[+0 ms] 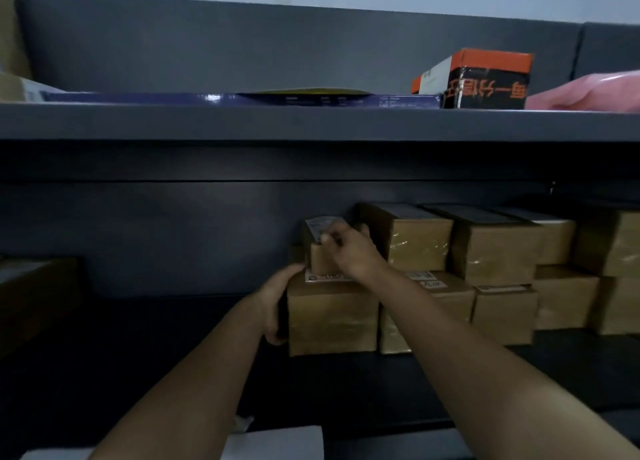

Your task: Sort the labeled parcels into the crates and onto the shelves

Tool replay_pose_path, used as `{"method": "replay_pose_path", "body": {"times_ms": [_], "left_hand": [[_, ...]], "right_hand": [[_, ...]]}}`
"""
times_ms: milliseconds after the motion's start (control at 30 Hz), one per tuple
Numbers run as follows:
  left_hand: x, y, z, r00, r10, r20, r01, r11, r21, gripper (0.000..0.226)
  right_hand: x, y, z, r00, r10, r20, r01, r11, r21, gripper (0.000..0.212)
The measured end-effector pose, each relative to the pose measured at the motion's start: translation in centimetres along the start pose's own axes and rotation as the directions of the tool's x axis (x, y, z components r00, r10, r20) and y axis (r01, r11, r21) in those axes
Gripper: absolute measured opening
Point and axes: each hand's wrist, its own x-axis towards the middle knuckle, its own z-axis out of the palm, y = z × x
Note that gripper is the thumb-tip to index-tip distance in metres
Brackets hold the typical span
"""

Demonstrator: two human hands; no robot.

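A small brown parcel with a white label on top sits on a larger taped cardboard box on the dark lower shelf. My right hand grips the small parcel from its right side, fingers curled over its top edge by the label. My left hand lies against the left side of the larger box below, fingers wrapped round its near left edge. More labeled brown boxes are stacked in two layers to the right.
The upper shelf carries a flat blue box, an orange-and-black box and a pink bag. Another brown box stands at the far left of the lower shelf. White paper lies at the bottom.
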Motion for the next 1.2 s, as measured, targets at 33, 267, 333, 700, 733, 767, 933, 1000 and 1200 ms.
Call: {"method": "replay_pose_path", "body": {"times_ms": [33, 267, 333, 700, 733, 767, 933, 1000, 1200], "left_hand": [[0.1, 0.0, -0.2, 1.000, -0.009, -0.010, 0.009, 1.000, 0.021, 0.056], [-0.8, -1.0, -1.3, 0.999, 0.013, 0.034, -0.015, 0.998, 0.060, 0.057], [-1.2, -1.3, -1.8, 0.999, 0.027, 0.032, -0.029, 0.998, 0.057, 0.060], [-5.1, -2.4, -6.6, 0.995, 0.103, 0.009, -0.101, 0.985, -0.140, 0.057], [-5.5, -1.9, -6.6, 0.993, 0.116, 0.012, -0.111, 0.972, -0.209, 0.063], [-5.6, -1.5, -6.5, 0.989, 0.144, 0.017, -0.136, 0.960, -0.244, 0.070], [-7.6, -0.1, -5.1, 0.953, 0.303, -0.006, -0.295, 0.922, -0.252, 0.040], [-8.0, 0.0, -4.7, 0.936, 0.350, -0.045, -0.348, 0.898, -0.269, 0.037], [-8.2, -0.2, -5.2, 0.943, 0.328, -0.056, -0.328, 0.886, -0.328, 0.022]], "right_hand": [[0.2, -0.3, 0.2, 0.999, 0.038, -0.034, -0.036, 0.998, 0.058, 0.025], [0.0, -2.2, 0.0, 0.914, 0.400, 0.064, -0.385, 0.809, 0.445, 0.079], [-0.4, -2.6, -0.5, 0.904, 0.405, 0.135, -0.417, 0.772, 0.480, 0.071], [-3.7, -5.9, -0.6, 0.859, 0.314, 0.403, -0.476, 0.781, 0.405, 0.045], [-3.8, -5.9, -0.5, 0.848, 0.303, 0.435, -0.490, 0.762, 0.424, 0.050], [-3.9, -5.8, -0.3, 0.837, 0.281, 0.470, -0.501, 0.740, 0.448, 0.057], [-3.4, -4.1, 1.3, 0.845, 0.197, 0.498, -0.469, 0.722, 0.509, 0.067], [-3.6, -4.1, 1.8, 0.849, 0.203, 0.488, -0.461, 0.735, 0.497, 0.067], [-4.1, -1.7, 2.2, 0.822, 0.376, 0.427, -0.568, 0.497, 0.656, 0.074]]}}
